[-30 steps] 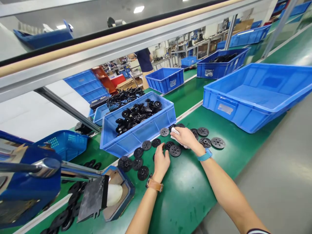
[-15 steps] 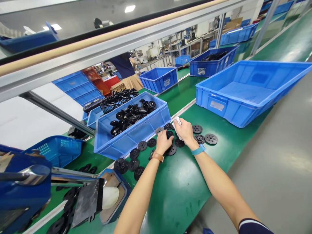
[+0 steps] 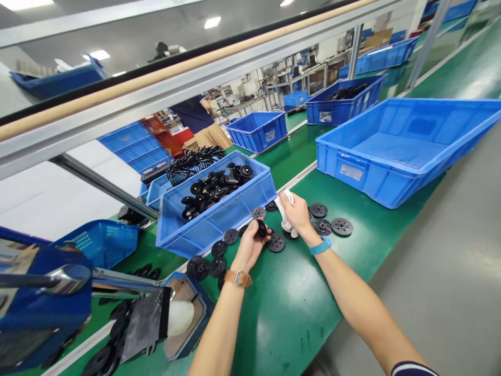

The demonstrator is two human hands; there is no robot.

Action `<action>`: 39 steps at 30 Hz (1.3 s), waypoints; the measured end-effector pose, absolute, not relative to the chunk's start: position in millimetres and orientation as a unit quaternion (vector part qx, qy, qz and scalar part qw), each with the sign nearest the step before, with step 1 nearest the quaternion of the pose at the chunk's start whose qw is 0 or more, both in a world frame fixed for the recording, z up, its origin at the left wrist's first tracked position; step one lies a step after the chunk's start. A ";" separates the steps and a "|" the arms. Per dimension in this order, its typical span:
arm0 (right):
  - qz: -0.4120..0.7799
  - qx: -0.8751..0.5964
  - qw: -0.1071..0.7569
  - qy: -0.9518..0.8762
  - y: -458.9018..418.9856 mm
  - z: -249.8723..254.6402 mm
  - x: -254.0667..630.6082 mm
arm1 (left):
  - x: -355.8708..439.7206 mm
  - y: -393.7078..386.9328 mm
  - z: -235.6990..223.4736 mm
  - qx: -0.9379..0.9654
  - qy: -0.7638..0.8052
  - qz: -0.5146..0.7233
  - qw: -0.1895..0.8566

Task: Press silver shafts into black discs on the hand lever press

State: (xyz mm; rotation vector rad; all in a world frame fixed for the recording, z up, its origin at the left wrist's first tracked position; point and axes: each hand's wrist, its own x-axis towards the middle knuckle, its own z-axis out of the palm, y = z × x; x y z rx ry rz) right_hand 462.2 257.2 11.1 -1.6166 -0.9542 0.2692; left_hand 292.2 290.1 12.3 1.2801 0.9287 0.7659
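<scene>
My left hand (image 3: 250, 245), with a brown-strapped watch at the wrist, is closed around a small black round part (image 3: 261, 228), held just above the green table. A crumpled white cloth (image 3: 287, 211) is gripped in my right hand (image 3: 298, 215), which wears a blue band. Between and around the hands lie several flat black discs with holes; one disc (image 3: 276, 242) rests right beside my left fingers. To the right of my right hand are a ribbed disc (image 3: 322, 227) and a plain-faced disc (image 3: 342, 226). The cloth partly covers another disc beneath it.
A blue bin (image 3: 215, 219) of black wheeled parts stands behind my left hand. A large blue bin (image 3: 348, 169) sits at the right. A blue press-like machine (image 3: 43, 303) occupies the lower left. A metal rail (image 3: 156, 99) crosses above. Someone in dark clothing (image 3: 191, 115) is beyond.
My left hand has picked up the black round part from among the discs and turned palm-up, shifting slightly left. More of the cloth now hangs below my right hand.
</scene>
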 end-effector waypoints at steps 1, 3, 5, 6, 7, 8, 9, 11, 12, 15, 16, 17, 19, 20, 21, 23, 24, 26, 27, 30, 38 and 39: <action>0.133 -0.674 0.590 -0.423 255.8 12.7 455.0 | 276.3 279.7 14.4 0.541 0.401 0.338 0.658; 0.175 -0.634 0.595 -0.462 251.2 15.3 437.0 | 246.2 258.0 16.1 0.422 0.364 0.354 0.751; 0.222 -0.593 0.584 -0.508 244.3 16.8 416.5 | 222.5 238.9 14.8 0.302 0.324 0.378 0.813; 0.246 -0.572 0.573 -0.533 240.1 17.1 405.9 | 213.4 231.3 13.2 0.263 0.308 0.392 0.826; 0.268 -0.552 0.559 -0.558 235.4 16.9 395.4 | 206.2 225.2 11.2 0.249 0.303 0.406 0.825; 0.288 -0.531 0.545 -0.581 230.3 16.4 384.9 | 200.7 220.5 8.7 0.247 0.306 0.421 0.817; 0.305 -0.513 0.528 -0.604 224.8 15.5 374.5 | 196.5 216.9 5.8 0.250 0.316 0.437 0.804; 0.330 -0.487 0.485 -0.647 213.7 12.2 354.1 | 191.9 211.9 -1.1 0.253 0.360 0.467 0.767; 0.336 -0.483 0.463 -0.663 208.6 9.9 344.4 | 190.9 209.9 -5.0 0.252 0.387 0.483 0.744; 0.337 -0.495 0.421 -0.681 198.3 1.4 321.7 | 190.7 203.8 -16.3 0.242 0.446 0.523 0.685; 0.338 -0.501 0.420 -0.677 197.4 -1.4 317.5 | 190.6 201.8 -19.2 0.240 0.454 0.533 0.672; 0.344 -0.505 0.420 -0.671 197.8 -3.7 315.2 | 190.1 199.7 -21.2 0.240 0.456 0.541 0.664; 0.365 -0.505 0.428 -0.655 202.0 -6.6 316.7 | 187.6 196.0 -22.8 0.244 0.455 0.550 0.656; 0.378 -0.502 0.435 -0.645 205.1 -7.2 319.7 | 185.9 194.4 -22.4 0.252 0.453 0.550 0.655; 0.389 -0.499 0.445 -0.633 208.3 -7.2 323.6 | 183.9 193.0 -21.7 0.265 0.450 0.545 0.656; 0.409 -0.490 0.469 -0.611 213.9 -6.5 331.1 | 180.4 191.0 -20.2 0.303 0.444 0.523 0.661; 0.419 -0.484 0.477 -0.602 215.6 -6.2 333.6 | 179.0 190.4 -20.1 0.322 0.444 0.508 0.664; 0.449 -0.470 0.474 -0.594 216.4 -6.4 334.5 | 177.3 189.8 -22.1 0.356 0.456 0.483 0.657; 0.467 -0.462 0.463 -0.595 215.7 -7.2 333.1 | 176.6 189.5 -24.3 0.374 0.468 0.473 0.647; 0.522 -0.441 0.416 -0.600 211.8 -11.4 325.6 | 173.2 188.1 -33.5 0.427 0.497 0.443 0.611; 0.546 -0.448 0.399 -0.585 214.9 -11.7 331.4 | 162.3 184.3 -32.9 0.493 0.485 0.417 0.589; 0.537 -0.456 0.410 -0.579 216.4 -9.1 334.3 | 162.2 184.5 -28.1 0.486 0.477 0.420 0.600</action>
